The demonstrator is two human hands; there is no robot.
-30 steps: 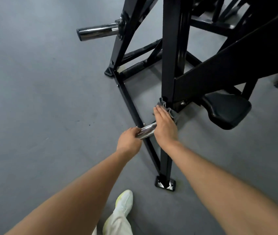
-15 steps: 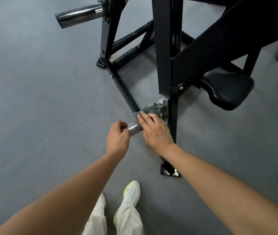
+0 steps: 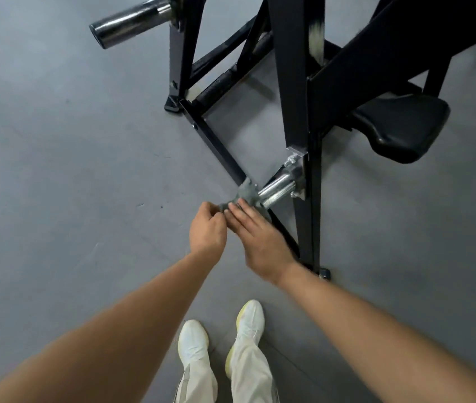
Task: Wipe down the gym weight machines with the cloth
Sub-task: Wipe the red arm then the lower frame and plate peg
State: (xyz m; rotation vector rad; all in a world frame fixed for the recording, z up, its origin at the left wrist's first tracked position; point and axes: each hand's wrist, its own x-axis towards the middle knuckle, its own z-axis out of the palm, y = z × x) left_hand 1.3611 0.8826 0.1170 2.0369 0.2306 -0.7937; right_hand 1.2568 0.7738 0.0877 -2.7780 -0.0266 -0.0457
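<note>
A black steel weight machine (image 3: 295, 82) stands on the grey floor. From its near upright a short chrome peg (image 3: 277, 189) sticks out toward me. A grey cloth (image 3: 247, 194) is bunched over the peg's free end. My right hand (image 3: 260, 237) lies over the cloth, fingers pressing it onto the peg. My left hand (image 3: 207, 228) is curled just left of it, fingertips pinching the cloth's loose corner. The peg's tip is hidden under the cloth.
A second chrome peg (image 3: 132, 23) juts out at the upper left. A black padded seat (image 3: 402, 129) sits right of the upright. The machine's base bar (image 3: 213, 141) runs along the floor. My white shoes (image 3: 219, 335) stand just below my hands.
My right hand has slid the cloth outward along the peg, from the bracket to its free end, baring the chrome. My left hand left the peg's tip and now pinches the cloth.
</note>
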